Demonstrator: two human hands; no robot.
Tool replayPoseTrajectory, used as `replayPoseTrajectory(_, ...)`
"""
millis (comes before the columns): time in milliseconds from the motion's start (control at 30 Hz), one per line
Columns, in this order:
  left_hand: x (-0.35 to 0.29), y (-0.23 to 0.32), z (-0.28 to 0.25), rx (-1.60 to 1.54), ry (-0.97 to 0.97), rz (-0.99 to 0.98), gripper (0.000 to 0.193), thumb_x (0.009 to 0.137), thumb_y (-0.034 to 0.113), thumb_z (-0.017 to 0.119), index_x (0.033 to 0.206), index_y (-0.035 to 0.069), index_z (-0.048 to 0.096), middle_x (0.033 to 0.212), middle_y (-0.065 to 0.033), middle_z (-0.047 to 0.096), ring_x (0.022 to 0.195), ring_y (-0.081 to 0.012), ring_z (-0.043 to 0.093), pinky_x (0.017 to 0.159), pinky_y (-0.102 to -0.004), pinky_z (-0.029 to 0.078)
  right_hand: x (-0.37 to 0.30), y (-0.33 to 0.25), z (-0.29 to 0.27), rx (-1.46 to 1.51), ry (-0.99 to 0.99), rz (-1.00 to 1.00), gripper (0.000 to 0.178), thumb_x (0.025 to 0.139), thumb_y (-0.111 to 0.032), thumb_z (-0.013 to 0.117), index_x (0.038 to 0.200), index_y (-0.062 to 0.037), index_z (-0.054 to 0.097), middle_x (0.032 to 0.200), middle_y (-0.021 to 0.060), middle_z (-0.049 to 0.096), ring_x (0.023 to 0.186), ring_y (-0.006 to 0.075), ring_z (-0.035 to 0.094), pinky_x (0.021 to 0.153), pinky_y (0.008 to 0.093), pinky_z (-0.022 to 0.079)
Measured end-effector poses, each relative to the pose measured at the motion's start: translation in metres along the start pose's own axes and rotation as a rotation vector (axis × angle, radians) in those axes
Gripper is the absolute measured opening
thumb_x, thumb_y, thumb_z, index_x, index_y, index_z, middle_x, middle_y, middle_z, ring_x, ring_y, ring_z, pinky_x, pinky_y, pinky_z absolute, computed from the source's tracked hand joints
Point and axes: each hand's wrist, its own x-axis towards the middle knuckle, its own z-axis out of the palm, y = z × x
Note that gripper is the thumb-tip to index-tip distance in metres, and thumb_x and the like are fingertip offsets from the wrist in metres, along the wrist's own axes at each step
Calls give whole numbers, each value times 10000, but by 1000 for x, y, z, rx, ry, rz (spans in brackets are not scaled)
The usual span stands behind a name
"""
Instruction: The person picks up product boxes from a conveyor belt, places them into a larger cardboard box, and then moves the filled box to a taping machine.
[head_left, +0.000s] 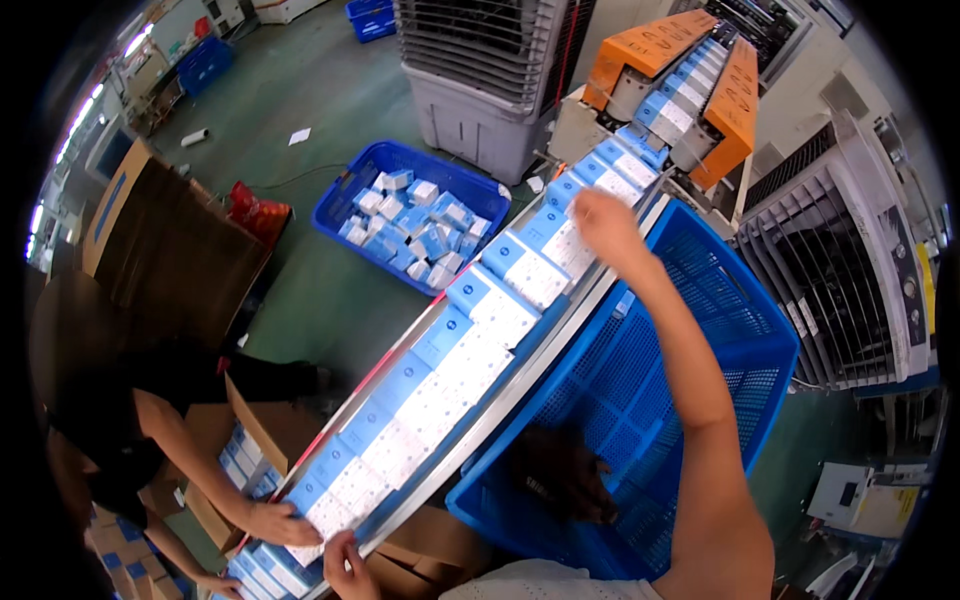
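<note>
A row of small blue-and-white cartons [430, 395] lies side by side along a narrow conveyor [535, 365], running from the far right down to the near left. Over the row's upper part is my right hand [605, 228], its fingers curled at the cartons; whatever they hold is hidden. My left hand [348, 568] is closed with nothing visible in it, beside the row's near end. Across the conveyor, a co-worker's hand [278, 523] rests on the last cartons of the row. The co-worker's other hand is lower, at more cartons [268, 572].
An orange-guarded machine [725, 120] stands at the conveyor's far end. Beside me is a large blue crate [720, 270] with a dark bundle inside. Beyond the conveyor, a blue basket [330, 215] holds loose cartons. Air coolers [470, 120] and an open cardboard box [255, 425] stand nearby.
</note>
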Motion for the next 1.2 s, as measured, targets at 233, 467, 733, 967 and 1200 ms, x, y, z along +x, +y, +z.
replayPoseTrajectory(233,11,9,13,-137,55,132,250,725,-111,451,919,-4,566,945,-153,577,913,-283,554,800,-318,426,-49,-44,51,129,-329,-200,292,704,-242,653,722,31,552,841,185,549,877,346,467,766,407,397)
replayPoseTrajectory(467,36,47,52,-204,-31,393,314,732,-64,471,1024,27,543,1052,-165,545,982,-343,516,856,-365,414,-52,-76,56,394,-152,-87,184,790,-157,559,785,21,511,793,203,520,760,354,528,677,417,418)
replayPoseTrajectory(733,78,90,109,203,58,404,400,734,140,583,1094,-9,491,1203,-258,390,1123,-394,363,826,-474,372,-63,-103,90,-229,-338,-207,220,674,-174,640,839,-31,618,888,126,593,934,345,479,725,467,409)
replayPoseTrajectory(967,65,66,98,507,-31,152,548,718,219,622,1164,-27,421,1329,-264,239,1251,-393,217,874,-616,286,-93,-133,67,148,45,-335,54,648,-3,487,626,-11,536,696,143,549,728,341,514,630,465,390)
replayPoseTrajectory(1200,86,-46,64,-512,178,11,702,723,-4,537,1334,5,191,1360,-236,203,1272,-345,216,1030,-347,217,-49,-58,57,-224,-52,-187,228,818,-210,513,781,11,556,810,190,577,771,369,533,706,443,427)
